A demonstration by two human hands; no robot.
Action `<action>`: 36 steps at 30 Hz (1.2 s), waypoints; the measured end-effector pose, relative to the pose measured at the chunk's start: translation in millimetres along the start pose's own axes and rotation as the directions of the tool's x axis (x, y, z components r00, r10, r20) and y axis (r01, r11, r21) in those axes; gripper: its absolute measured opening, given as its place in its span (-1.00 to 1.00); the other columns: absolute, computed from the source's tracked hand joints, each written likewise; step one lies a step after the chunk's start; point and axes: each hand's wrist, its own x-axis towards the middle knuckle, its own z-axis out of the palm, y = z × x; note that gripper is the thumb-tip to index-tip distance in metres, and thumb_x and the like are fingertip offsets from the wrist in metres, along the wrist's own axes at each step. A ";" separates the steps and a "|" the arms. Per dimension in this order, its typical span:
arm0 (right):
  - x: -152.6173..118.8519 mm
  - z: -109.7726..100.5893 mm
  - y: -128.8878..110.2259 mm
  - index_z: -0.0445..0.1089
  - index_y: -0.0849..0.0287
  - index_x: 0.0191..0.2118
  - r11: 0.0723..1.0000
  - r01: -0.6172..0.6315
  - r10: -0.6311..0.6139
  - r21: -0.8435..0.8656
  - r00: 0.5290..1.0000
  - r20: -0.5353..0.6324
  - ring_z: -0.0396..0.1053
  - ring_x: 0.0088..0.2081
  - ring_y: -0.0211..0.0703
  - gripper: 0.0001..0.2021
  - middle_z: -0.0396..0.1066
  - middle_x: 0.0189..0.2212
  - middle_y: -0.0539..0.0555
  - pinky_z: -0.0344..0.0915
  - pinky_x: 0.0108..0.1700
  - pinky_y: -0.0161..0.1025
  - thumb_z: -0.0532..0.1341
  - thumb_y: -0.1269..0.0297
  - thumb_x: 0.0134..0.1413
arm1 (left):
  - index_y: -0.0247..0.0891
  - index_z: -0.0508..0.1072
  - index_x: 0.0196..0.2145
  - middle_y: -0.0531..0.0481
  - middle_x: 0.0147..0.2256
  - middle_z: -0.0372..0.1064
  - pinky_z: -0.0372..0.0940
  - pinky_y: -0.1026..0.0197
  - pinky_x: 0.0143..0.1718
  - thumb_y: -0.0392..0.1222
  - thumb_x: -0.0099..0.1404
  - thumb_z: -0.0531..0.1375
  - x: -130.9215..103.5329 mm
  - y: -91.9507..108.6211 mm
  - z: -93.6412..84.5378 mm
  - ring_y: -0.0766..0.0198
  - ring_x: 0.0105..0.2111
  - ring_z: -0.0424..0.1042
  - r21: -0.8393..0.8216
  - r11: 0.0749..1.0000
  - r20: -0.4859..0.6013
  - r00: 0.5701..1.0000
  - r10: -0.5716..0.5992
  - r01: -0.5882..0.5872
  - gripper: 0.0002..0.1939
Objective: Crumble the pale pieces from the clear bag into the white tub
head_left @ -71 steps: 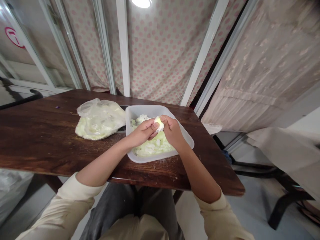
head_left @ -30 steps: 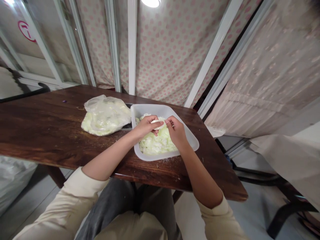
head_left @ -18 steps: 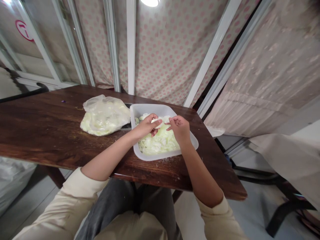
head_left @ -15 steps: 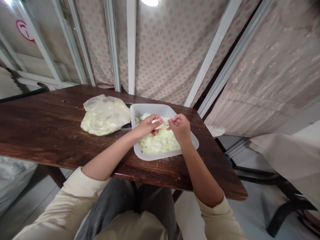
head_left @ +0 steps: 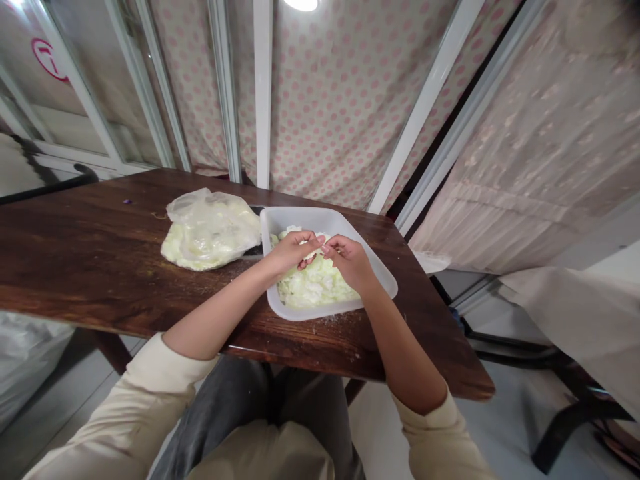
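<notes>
A white plastic tub [head_left: 369, 257] stands on the table, with a heap of pale green-white torn pieces [head_left: 320, 287] in it that look like cabbage. Above the heap, my left hand [head_left: 296, 252] is closed, thumb against fingers, on a small whitish cabbage piece mostly hidden by the fingers. My right hand [head_left: 350, 261] is in a pinch at the same piece, its fingertips meeting those of my left hand. Both hands are over the tub, clear of its rim.
Left of the tub lies a clear plastic bag [head_left: 213, 230] full of similar pale contents. The dark wooden table [head_left: 85, 240] carries crumbs near its front edge. Curtained glass panels [head_left: 320, 100] rise behind it. A whitish plastic bag [head_left: 30, 360] sits below at the left.
My right hand has moved left, so its fingertips now meet my left hand's. The white piece that showed between the hands is now mostly covered.
</notes>
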 end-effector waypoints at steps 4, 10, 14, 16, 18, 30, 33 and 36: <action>2.0 -3.5 4.8 0.22 0.15 -0.52 0.995 -0.037 0.021 -0.087 0.983 -0.180 0.19 -0.49 -0.27 -0.79 0.24 -0.58 -0.04 0.15 -0.40 -0.28 0.11 0.17 0.03 | -0.31 0.26 -0.52 0.14 -0.67 0.10 0.01 0.41 -0.69 -0.01 0.25 0.10 0.7 -2.5 0.3 0.52 -0.70 0.09 -0.049 0.999 0.060 0.998 0.002 0.001 -0.68; 1.1 0.1 0.1 0.19 0.13 -0.44 0.995 0.002 -0.028 -0.099 0.966 -0.258 0.20 -0.47 -0.28 -0.85 0.23 -0.54 -0.06 0.16 -0.38 -0.30 0.20 0.25 -0.10 | -0.28 0.19 -0.50 0.17 -0.70 0.06 -0.09 0.43 -0.75 0.04 0.30 0.00 2.2 -1.7 1.5 0.53 -0.76 -0.03 -0.218 0.972 0.027 0.996 -0.085 0.089 -0.64; -2.9 7.3 -9.6 0.22 0.14 -0.44 0.993 0.064 -0.066 -0.102 0.998 -0.023 0.20 -0.45 -0.29 -0.84 0.24 -0.50 -0.05 0.14 -0.40 -0.31 0.15 0.17 0.00 | -0.29 0.20 -0.53 0.17 -0.72 0.01 -0.08 0.41 -0.76 0.12 0.29 -0.03 4.0 -5.7 2.3 0.53 -0.76 -0.04 -0.160 0.986 0.035 0.999 -0.040 0.045 -0.57; -4.1 8.5 -10.9 0.19 0.13 -0.46 0.990 0.074 -0.075 -0.121 0.997 -0.001 0.19 -0.45 -0.30 -0.83 0.21 -0.51 -0.07 0.14 -0.39 -0.31 0.17 0.20 -0.02 | -0.30 0.23 -0.51 0.14 -0.70 0.03 -0.01 0.40 -0.73 0.15 0.29 -0.07 3.6 -6.2 2.9 0.50 -0.73 0.03 -0.121 0.993 0.080 0.997 -0.010 0.020 -0.54; -4.0 7.3 -9.3 0.16 0.13 -0.48 0.990 0.069 -0.071 -0.126 0.997 -0.011 0.19 -0.45 -0.29 -0.82 0.19 -0.53 -0.07 0.14 -0.38 -0.31 0.16 0.21 -0.01 | -0.31 0.26 -0.48 0.10 -0.65 0.09 0.06 0.39 -0.68 0.13 0.31 -0.10 2.2 -4.6 3.4 0.48 -0.68 0.11 -0.125 0.992 0.130 0.991 -0.004 0.020 -0.54; -1.3 0.2 -4.8 0.15 0.13 -0.46 0.999 0.032 -0.031 0.026 0.999 -0.035 0.25 -0.43 -0.26 -0.70 0.25 -0.54 -0.04 0.14 -0.36 -0.28 0.06 0.01 0.10 | -0.32 0.32 -0.37 0.07 -0.50 0.22 0.10 0.38 -0.53 -0.19 0.28 0.04 -0.5 2.2 -0.6 0.51 -0.59 0.18 -0.140 0.989 0.132 0.989 0.060 -0.041 -0.85; -2.5 1.3 -6.6 0.17 0.14 -0.44 1.000 0.014 -0.014 0.003 1.000 -0.001 0.23 -0.43 -0.26 -0.70 0.28 -0.52 -0.03 0.12 -0.38 -0.29 0.08 0.00 0.09 | -0.30 0.30 -0.36 0.10 -0.54 0.18 0.03 0.40 -0.58 -0.18 0.27 0.05 -1.0 3.1 0.5 0.53 -0.62 0.13 -0.088 0.995 0.104 0.993 0.061 -0.052 -0.86; -2.5 1.7 -6.4 0.19 0.14 -0.44 1.000 0.017 -0.017 0.014 1.000 0.017 0.24 -0.41 -0.26 -0.72 0.28 -0.50 -0.03 0.14 -0.35 -0.29 0.10 0.02 0.08 | -0.24 0.24 -0.30 0.16 -0.58 0.13 -0.05 0.42 -0.63 -0.14 0.25 0.10 -0.9 1.9 1.2 0.54 -0.66 0.06 -0.099 0.995 0.071 0.997 0.038 -0.030 -0.87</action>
